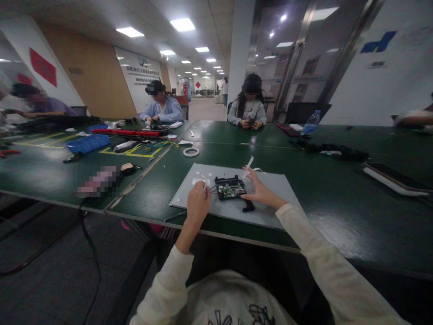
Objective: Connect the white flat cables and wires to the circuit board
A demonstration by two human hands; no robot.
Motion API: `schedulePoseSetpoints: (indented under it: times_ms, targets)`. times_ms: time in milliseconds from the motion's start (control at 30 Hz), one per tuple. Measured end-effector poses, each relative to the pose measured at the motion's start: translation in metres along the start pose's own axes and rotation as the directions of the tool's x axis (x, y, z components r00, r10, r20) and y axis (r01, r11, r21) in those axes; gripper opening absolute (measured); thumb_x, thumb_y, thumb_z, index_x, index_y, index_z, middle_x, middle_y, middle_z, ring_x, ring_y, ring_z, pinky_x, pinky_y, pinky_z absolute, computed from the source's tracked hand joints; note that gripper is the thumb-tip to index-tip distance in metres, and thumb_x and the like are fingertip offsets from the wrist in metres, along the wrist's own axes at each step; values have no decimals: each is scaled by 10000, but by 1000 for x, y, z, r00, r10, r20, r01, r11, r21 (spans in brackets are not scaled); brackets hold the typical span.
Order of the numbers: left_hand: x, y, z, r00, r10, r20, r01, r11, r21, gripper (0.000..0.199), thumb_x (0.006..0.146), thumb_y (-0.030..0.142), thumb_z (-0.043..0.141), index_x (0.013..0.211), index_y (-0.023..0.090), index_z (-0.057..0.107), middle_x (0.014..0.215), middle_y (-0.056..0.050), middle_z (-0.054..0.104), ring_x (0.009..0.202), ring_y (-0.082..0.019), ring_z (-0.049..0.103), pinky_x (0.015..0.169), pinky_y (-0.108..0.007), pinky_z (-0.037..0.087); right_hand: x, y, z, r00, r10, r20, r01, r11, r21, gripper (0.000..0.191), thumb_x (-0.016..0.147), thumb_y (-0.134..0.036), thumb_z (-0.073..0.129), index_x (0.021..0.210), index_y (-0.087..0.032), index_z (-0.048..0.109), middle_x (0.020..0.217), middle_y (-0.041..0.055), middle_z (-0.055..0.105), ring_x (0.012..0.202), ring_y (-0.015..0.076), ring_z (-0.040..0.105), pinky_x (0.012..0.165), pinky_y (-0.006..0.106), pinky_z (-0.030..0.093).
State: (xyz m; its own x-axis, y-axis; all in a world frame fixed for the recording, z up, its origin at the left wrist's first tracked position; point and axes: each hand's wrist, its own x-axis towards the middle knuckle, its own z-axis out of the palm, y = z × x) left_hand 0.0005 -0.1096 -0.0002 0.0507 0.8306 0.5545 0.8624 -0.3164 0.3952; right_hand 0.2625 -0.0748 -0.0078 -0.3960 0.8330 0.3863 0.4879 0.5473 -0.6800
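A black-framed device with a bare green circuit board (230, 188) lies on a flat grey panel (189, 180). Just left of it, my left hand (198, 203) is closed, pinching a small whitish strip (204, 188) beside the grey cables (214, 189). A translucent strip of tape (248, 166) stands up from the upper fingers of my right hand (260, 190). That hand's thumb is apart from the upper fingers and lies at the right edge of the board. A black bracket-like part (248, 206) juts out below the thumb.
A roll of white tape (191, 152) and a small wrench (192, 133) lie beyond the panel. On the left are a blue bin (87, 143) and coloured wires. A bottle (310, 123) and a tablet-like device (394, 178) are at right. Several people sit around the table (331, 203).
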Motion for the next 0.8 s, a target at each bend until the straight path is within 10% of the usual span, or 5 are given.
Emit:
schedulePoseSetpoints:
  times_ms: [267, 800]
  targets:
    - [-23, -10, -13, 990, -20, 141, -22, 957, 290, 220, 803, 334, 485, 908, 149, 433, 886, -92, 523, 878, -242, 517, 732, -352, 412, 13, 3, 5, 990, 17, 143, -15, 1000, -19, 1115, 606, -468, 706, 1421, -271, -30, 1474, 85, 57, 1333, 256, 140, 1085, 425, 126]
    - [10, -17, -3, 950, -42, 310, 63, 996, -59, 167, 770, 121, 453, 917, 172, 393, 807, -72, 580, 794, -191, 586, 685, -273, 408, 4, 10, 9, 999, 47, 8, -47, 996, -81, 1060, 613, -442, 706, 1422, -269, 43, 1448, 104, 159, 1238, 278, 345, 1033, 457, 280]
